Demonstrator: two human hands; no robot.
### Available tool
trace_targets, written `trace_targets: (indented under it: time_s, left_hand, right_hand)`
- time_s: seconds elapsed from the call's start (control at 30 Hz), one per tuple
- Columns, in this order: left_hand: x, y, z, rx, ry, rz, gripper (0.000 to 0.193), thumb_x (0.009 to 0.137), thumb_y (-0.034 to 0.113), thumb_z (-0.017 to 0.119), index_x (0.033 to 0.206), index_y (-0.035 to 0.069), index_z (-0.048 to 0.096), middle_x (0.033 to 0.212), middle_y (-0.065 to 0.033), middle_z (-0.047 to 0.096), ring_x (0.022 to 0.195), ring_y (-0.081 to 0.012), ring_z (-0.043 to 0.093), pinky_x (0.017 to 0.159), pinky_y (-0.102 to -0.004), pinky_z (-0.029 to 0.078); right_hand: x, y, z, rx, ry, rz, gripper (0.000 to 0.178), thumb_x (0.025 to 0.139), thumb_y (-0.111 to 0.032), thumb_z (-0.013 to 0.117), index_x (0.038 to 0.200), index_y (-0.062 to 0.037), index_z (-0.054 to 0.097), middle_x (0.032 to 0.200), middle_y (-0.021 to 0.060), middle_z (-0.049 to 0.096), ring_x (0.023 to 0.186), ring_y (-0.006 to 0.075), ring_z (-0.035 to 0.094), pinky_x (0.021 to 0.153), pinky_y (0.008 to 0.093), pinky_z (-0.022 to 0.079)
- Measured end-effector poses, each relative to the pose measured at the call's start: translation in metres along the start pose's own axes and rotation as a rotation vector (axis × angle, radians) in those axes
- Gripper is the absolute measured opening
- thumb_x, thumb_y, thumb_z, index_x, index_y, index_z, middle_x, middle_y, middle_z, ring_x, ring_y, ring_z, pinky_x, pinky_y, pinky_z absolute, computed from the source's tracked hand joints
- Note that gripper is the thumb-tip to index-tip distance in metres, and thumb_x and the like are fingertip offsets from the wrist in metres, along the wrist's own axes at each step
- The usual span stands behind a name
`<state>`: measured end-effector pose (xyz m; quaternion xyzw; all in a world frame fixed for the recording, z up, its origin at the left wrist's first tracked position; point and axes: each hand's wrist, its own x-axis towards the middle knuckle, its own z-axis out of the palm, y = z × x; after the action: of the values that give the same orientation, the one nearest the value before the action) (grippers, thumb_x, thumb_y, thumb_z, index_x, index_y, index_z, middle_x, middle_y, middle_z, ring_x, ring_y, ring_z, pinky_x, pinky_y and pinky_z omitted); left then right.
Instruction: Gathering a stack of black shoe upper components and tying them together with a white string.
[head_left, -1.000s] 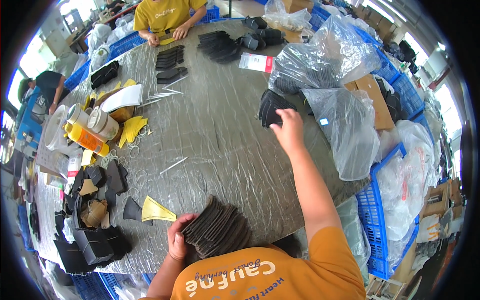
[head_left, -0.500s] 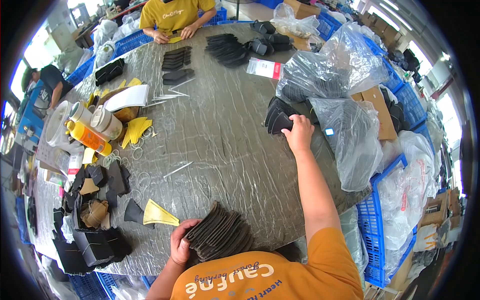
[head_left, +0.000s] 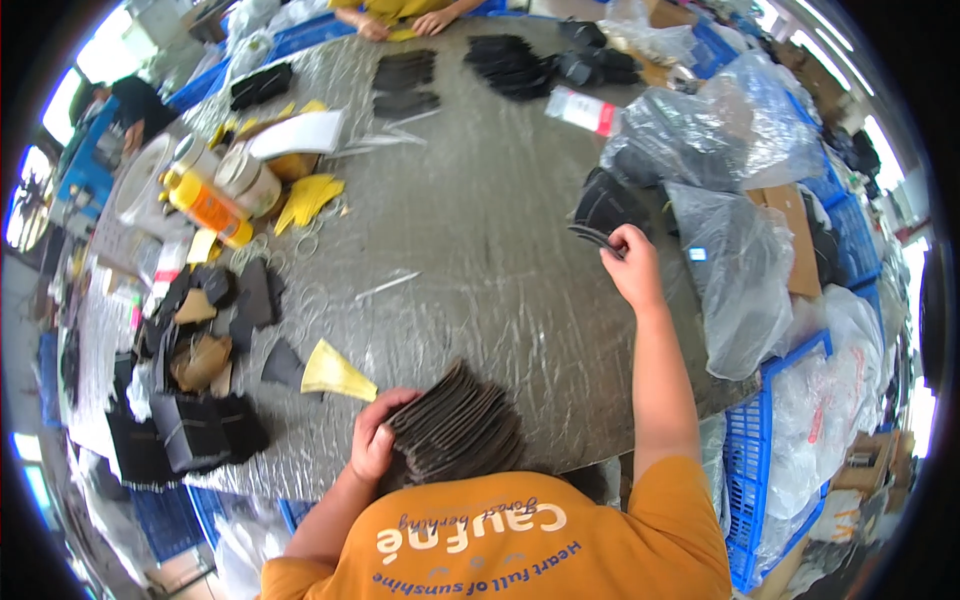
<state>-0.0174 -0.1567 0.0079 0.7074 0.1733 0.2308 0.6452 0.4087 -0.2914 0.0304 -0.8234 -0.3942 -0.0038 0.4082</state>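
Note:
My left hand (head_left: 374,440) is closed on the left end of a thick stack of dark, curved flat pieces (head_left: 458,425), which stands on edge at the table's near side. Further out on the right, my right hand (head_left: 637,268) pinches a thin black piece (head_left: 598,239) by its edge. That piece is at the near side of a small pile of black pieces (head_left: 606,203), and I cannot tell whether it still touches them. Beside my left hand lie a yellow fan-shaped piece (head_left: 335,372) and a dark grey one (head_left: 283,364).
Clear plastic bags (head_left: 735,270) and a blue crate (head_left: 750,465) line the right side. A yellow-orange bottle (head_left: 210,208), jars and black scraps crowd the left. Across the table (head_left: 480,270), another person's hands (head_left: 437,21) work near more black stacks (head_left: 505,65).
My right hand has drawn a thin black piece toward me from the pile's near side. The whole view has shifted, while my left hand stays on its stack.

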Motion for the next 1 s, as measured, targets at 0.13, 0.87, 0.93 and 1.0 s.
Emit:
trace_targets:
  time_s: [0.13, 0.87, 0.93, 1.0]
  left_hand:
    - [0.006, -0.006, 0.004, -0.039, 0.028, 0.004, 0.076, 0.090, 0.064, 0.043, 0.116, -0.006, 0.058, 0.116, -0.0192, 0.062, 0.110, -0.0292, 0.058, 0.098, -0.0386, 0.042]
    - [-0.020, 0.002, 0.009, 0.496, 0.457, 0.157, 0.042, 0.093, 0.033, 0.055, 0.117, -0.001, 0.052, 0.117, -0.0209, 0.055, 0.112, -0.0364, 0.052, 0.099, -0.0431, 0.039]
    - [-0.011, 0.005, 0.004, 0.398, 0.321, 0.203, 0.045, 0.094, 0.032, 0.054, 0.125, -0.001, 0.050, 0.121, -0.0203, 0.054, 0.116, -0.0340, 0.051, 0.102, -0.0416, 0.037]
    - [-0.014, 0.007, 0.010, 0.249, 0.219, 0.079, 0.049, 0.096, 0.035, 0.050, 0.129, -0.001, 0.047, 0.122, -0.0188, 0.056, 0.116, -0.0301, 0.053, 0.102, -0.0396, 0.038]
  right_hand:
    - [-0.060, -0.065, 0.017, 0.491, -0.199, -0.076, 0.021, 0.077, 0.007, 0.063, 0.090, -0.0022, 0.049, 0.097, 0.0137, 0.067, 0.095, 0.0275, 0.065, 0.081, 0.0348, 0.050]
    - [-0.091, -0.158, 0.122, 0.031, -1.143, -0.436, 0.063, 0.089, -0.061, 0.050, 0.110, -0.0030, 0.061, 0.103, 0.0147, 0.061, 0.104, 0.0332, 0.053, 0.095, 0.0438, 0.040]
    - [-0.093, -0.154, 0.110, 0.147, -1.104, -0.493, 0.067, 0.084, -0.060, 0.057, 0.119, -0.0038, 0.057, 0.113, 0.0158, 0.058, 0.112, 0.0339, 0.051, 0.099, 0.0459, 0.036]
    - [-0.094, -0.150, 0.087, 0.261, -1.061, -0.547, 0.075, 0.079, -0.060, 0.065, 0.128, -0.0046, 0.052, 0.123, 0.0170, 0.055, 0.119, 0.0347, 0.048, 0.104, 0.0479, 0.033]
